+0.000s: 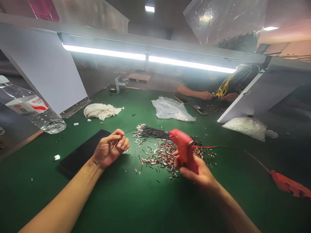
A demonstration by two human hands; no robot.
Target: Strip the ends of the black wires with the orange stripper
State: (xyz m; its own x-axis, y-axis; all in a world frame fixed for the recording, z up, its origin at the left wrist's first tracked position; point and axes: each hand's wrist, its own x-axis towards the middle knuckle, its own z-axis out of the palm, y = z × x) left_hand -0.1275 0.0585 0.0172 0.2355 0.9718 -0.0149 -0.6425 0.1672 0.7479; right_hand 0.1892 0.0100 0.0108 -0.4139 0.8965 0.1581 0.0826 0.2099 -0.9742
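Observation:
My right hand [194,170] is wrapped round a red hand tool [184,146] held just above a heap of small metal and copper wire scraps [160,156] on the green table [150,200]. My left hand [110,149] is curled, its fingertips pinching the end of a thin black wire [128,131]. That wire runs toward a bundle of black wires with bare ends [150,132] lying behind the scraps. A thin red cord [211,147] leads from the tool off to the right.
A black phone [81,155] lies left of my left hand. A clear water bottle [31,108] juts in at far left. A white cloth [100,111], a clear plastic bag [172,109] and a white bag [245,127] lie further back. Another person's hands [206,94] handle yellow wires opposite.

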